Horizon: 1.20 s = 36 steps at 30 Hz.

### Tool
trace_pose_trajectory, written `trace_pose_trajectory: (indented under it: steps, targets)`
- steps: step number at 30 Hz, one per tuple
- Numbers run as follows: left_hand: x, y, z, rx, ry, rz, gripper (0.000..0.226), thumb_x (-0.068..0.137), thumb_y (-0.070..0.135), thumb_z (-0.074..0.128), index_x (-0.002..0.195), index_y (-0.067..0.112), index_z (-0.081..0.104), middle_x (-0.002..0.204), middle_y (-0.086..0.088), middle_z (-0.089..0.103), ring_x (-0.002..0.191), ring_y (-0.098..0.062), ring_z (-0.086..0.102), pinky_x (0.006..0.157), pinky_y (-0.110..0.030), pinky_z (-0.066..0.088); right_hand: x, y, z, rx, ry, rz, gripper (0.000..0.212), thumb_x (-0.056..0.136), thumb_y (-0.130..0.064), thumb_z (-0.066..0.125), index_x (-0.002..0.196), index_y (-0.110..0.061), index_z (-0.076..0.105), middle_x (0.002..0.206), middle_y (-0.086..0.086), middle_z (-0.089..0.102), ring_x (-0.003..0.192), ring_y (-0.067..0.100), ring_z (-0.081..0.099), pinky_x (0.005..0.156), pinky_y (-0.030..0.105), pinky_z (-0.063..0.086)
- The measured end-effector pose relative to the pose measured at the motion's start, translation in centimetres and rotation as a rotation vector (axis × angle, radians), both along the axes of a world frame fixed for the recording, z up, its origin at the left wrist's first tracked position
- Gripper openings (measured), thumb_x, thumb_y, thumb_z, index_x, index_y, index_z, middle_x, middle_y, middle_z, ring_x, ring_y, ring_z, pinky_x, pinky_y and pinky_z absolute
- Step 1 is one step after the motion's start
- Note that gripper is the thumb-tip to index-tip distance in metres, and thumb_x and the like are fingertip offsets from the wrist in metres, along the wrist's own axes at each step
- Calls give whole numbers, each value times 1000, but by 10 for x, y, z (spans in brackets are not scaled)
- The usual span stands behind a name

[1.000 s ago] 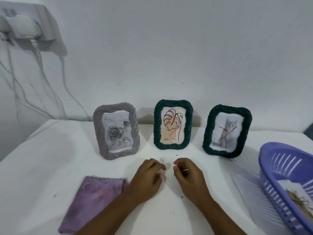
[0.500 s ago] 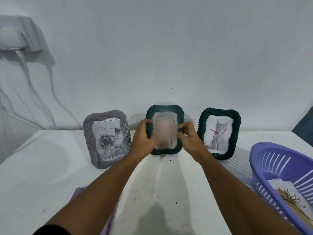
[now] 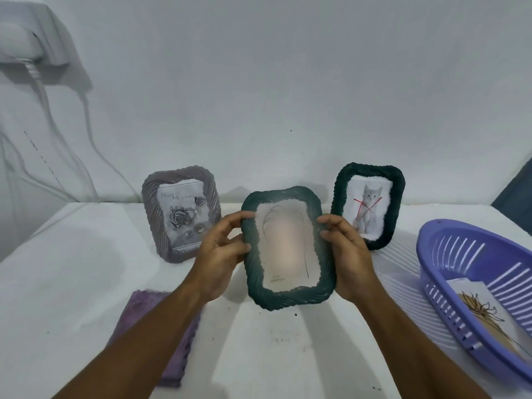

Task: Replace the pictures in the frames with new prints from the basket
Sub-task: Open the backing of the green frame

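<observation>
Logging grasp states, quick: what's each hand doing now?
Left hand: closed on the middle green frame, left edge.
Right hand: closed on its right edge.

dim, soft light | held frame (image 3: 288, 249) pic blurred, maybe glare | wide-angle edge bend

A: Where does the held frame (image 3: 288, 249) sit?
B: Centre of the view, above the table (image 3: 69, 272), between the left hand (image 3: 221, 256) at its nine o'clock and the right hand (image 3: 349, 254) at its three.

A: And the others?
B: The rose frame (image 3: 181, 214) stands at ten o'clock from it, the cat frame (image 3: 368, 205) at two, both at the back by the wall (image 3: 288, 82).

A: Anything nearer?
B: The cloth (image 3: 161, 335) lies at seven o'clock under the left forearm. The basket (image 3: 460, 254) rests at four o'clock, with a print (image 3: 486, 312) inside it.
</observation>
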<state>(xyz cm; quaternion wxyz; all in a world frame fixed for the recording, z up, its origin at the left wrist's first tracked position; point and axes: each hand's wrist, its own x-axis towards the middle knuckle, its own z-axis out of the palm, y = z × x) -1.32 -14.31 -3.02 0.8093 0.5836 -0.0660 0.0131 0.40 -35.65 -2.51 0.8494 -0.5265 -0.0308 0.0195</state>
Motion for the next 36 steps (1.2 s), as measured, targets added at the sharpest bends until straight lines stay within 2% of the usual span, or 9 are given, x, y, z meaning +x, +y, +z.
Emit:
trace_pose_trajectory:
  steps: [3, 7, 12, 16, 19, 24, 29, 33, 36]
  targets:
    - [-9, -4, -4, -62, 62, 31, 51, 77, -19, 41, 114, 10, 60, 105, -3, 64, 91, -22, 63, 68, -35, 51, -11, 6, -6, -27, 40, -23, 28, 92, 7, 39, 95, -9, 63, 87, 5, 71, 78, 17, 67, 69, 30, 57]
    - [-17, -8, 4, -38, 188, 107, 47, 82, -18, 41, 117, 7, 58, 111, -14, 62, 93, -29, 59, 70, -36, 49, -21, 8, -19, -158, 226, 17, 24, 97, -6, 42, 99, -16, 64, 96, 4, 71, 85, 21, 66, 71, 33, 56]
    - [-25, -13, 20, 237, 299, 198, 45, 85, -11, 48, 120, 14, 58, 112, -14, 63, 90, -26, 66, 67, -36, 57, -26, 0, -20, -906, 31, 20, 16, 95, -39, 48, 111, -37, 50, 118, -8, 53, 102, 15, 59, 84, 33, 53]
    - [-30, -23, 27, 290, 297, 165, 44, 89, 0, 52, 125, 25, 52, 114, -11, 60, 93, -27, 65, 66, -39, 58, -28, 3, 2, -726, -42, 28, 20, 95, -37, 51, 112, -30, 56, 107, -4, 63, 89, 14, 64, 75, 30, 56]
    - [-32, -35, 32, 130, 300, 88, 40, 95, 6, 48, 128, 29, 46, 109, -8, 65, 81, -25, 70, 61, -34, 57, -27, 2, 17, -582, -1, 70, 21, 95, -34, 52, 110, -21, 60, 104, 6, 66, 83, 20, 66, 71, 31, 55]
    - [-29, -58, 23, 136, 211, -25, 37, 95, 8, 52, 127, 26, 48, 112, -8, 66, 95, -25, 70, 84, -44, 57, -21, -14, 38, -731, -25, 44, 34, 91, -45, 53, 114, -20, 55, 102, 4, 66, 82, 20, 69, 67, 29, 57]
    - [-23, -66, -10, 524, 82, -133, 26, 89, 22, 64, 115, 25, 64, 115, 4, 66, 106, -14, 63, 87, -29, 54, -18, -40, 40, -1021, -71, 17, 22, 90, -26, 61, 111, -23, 52, 90, -2, 64, 76, 15, 66, 58, 23, 56]
    - [-30, -46, -48, 969, -104, -53, 29, 84, 40, 66, 112, 31, 64, 116, 17, 60, 109, -2, 55, 93, -22, 46, -21, -62, 13, -866, 43, -33, 25, 90, -14, 61, 113, -19, 53, 99, 7, 66, 86, 21, 66, 66, 29, 58]
    - [-43, -28, -75, 1141, -267, 61, 54, 78, 68, 52, 114, 30, 64, 115, 16, 57, 110, -4, 48, 96, -25, 41, -31, -67, -20, -703, 167, 0, 30, 88, -9, 61, 116, -17, 54, 98, 11, 66, 89, 26, 67, 69, 34, 58]
